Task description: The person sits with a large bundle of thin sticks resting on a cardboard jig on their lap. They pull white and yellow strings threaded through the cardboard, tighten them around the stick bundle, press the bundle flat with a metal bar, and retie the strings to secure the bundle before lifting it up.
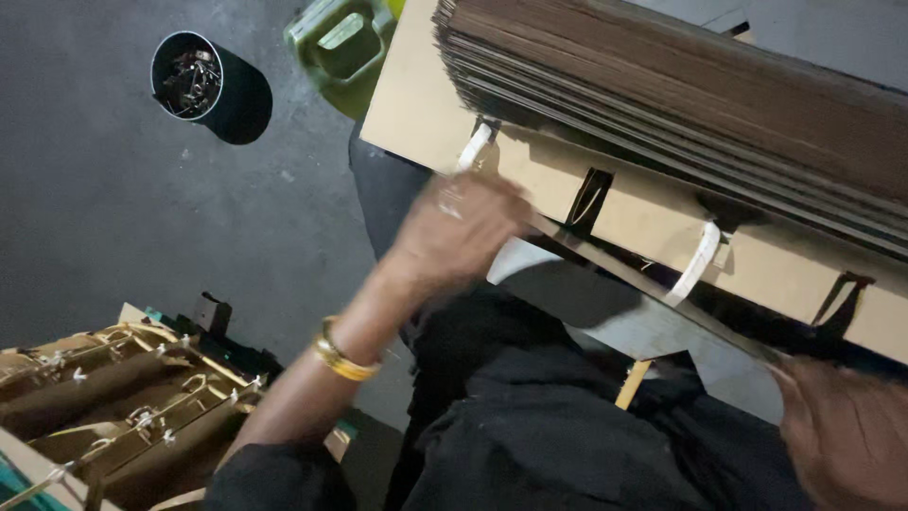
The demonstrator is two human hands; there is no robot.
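Left hand pinches the brown card, long axis slanting down-right; right hand grip unclear.

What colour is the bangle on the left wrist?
Gold, seen in the head view: bangle on the left wrist.

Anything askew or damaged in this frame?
Nothing stands out. Left hand grips the edge of the brown sheet stack; right hand is low under it. The black bucket stands upright on the floor.

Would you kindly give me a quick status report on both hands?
Left hand on the cardboard sheet, near a white strap. Right hand at the sheet's lower edge. Grip unclear on both.
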